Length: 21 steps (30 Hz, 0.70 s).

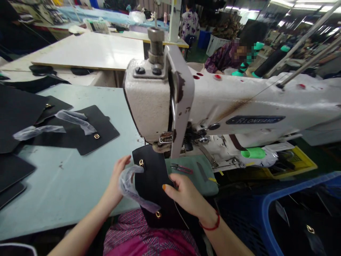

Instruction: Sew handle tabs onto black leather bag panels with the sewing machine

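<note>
Lap: pink checked fabric (149, 234) sits closest to the camera, with the near end of the black leather piece (154, 185) hanging over it off the worktop (66, 185) edge.
Left hand (117, 181): fingers straight and apart, resting flat against the left edge of the piece and its clear plastic wrap (130, 185), so no real grip, more of a steadying push.
Right hand (186, 195): lies on top of the piece at its right side, thumb spread out, fingers pressing down rather than pinching; red string bracelet (211, 224) on the wrist.
Where the piece is: far end tucked under the head of the old white sewing machine (213, 106), right about where the needle should be, though the needle itself is hidden behind the face plate.
How it looks: matte black, stiff-ish and flat, with a small gold clasp (141, 163) near the top left and another gold fitting (158, 214) at the bottom, both partly under crinkly plastic.
What could go wrong: honestly, that loose plastic could drift under the foot and get stitched in; the clasp sits close to the needle area, so a hit there might snap a needle. Left fingertips are fairly near too.
Nearby: red-handled thread snips (182, 169) just beside the piece, more black panels (87, 133) on the left, a blue crate (293, 220) to the right.
</note>
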Motion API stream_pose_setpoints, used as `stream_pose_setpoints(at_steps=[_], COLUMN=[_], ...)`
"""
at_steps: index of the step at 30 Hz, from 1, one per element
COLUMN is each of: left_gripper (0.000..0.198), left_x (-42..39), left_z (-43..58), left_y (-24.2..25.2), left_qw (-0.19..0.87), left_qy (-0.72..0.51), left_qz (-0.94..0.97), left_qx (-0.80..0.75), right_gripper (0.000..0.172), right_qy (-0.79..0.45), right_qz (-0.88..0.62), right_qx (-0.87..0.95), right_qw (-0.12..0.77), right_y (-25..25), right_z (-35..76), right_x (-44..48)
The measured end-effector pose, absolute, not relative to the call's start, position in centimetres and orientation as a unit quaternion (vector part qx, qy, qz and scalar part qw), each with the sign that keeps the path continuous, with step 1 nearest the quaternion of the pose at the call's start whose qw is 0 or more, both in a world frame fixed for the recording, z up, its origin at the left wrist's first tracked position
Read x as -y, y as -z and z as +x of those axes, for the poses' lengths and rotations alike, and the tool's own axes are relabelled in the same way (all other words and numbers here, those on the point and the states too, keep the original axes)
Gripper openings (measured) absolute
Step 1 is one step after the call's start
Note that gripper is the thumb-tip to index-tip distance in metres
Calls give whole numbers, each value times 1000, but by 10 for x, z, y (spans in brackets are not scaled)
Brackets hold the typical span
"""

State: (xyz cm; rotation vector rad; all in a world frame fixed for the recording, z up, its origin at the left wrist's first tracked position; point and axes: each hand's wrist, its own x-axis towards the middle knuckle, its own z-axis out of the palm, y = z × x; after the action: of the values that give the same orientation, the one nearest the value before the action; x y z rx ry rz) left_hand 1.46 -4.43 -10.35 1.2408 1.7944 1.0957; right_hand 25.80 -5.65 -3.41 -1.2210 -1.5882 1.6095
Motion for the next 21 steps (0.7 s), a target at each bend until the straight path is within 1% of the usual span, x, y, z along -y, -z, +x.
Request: stream_pose_setpoints(at_steps=[1, 4, 6, 7, 9, 12, 18, 21], left_gripper=[51, 56, 53, 51, 50, 51, 68, 69], left_x=[59, 87, 91, 90, 85, 79, 83, 85], left_z=[21, 49, 65, 70, 75, 74, 74, 76], left_y=[107, 99, 85, 79, 73, 75, 75, 67], left_qw=[394, 586, 670, 691, 704, 671, 625, 597], left_qy=[-409, -414, -409, -409, -418, -446, -457, -465], left_qz=[447, 344, 265, 232, 197, 190, 221, 255], left_qx=[-691, -606, -560, -549, -539, -561, -593, -602], right_gripper=[17, 22, 25, 24, 23, 21, 23, 25], right_qy=[-604, -626, -618, -606, -574, -546, -507, -488], right_qz=[-470, -492, -504, -512, -531, -535, -543, -549], right_qx=[572, 487, 459, 459, 475, 505, 547, 561], right_qw=[295, 358, 392, 400, 403, 399, 387, 382], right_y=[39, 56, 65, 67, 68, 62, 56, 57], right_z=[256, 245, 236, 232, 229, 229, 235, 235], right_x=[67, 92, 103, 107, 111, 111, 106, 104])
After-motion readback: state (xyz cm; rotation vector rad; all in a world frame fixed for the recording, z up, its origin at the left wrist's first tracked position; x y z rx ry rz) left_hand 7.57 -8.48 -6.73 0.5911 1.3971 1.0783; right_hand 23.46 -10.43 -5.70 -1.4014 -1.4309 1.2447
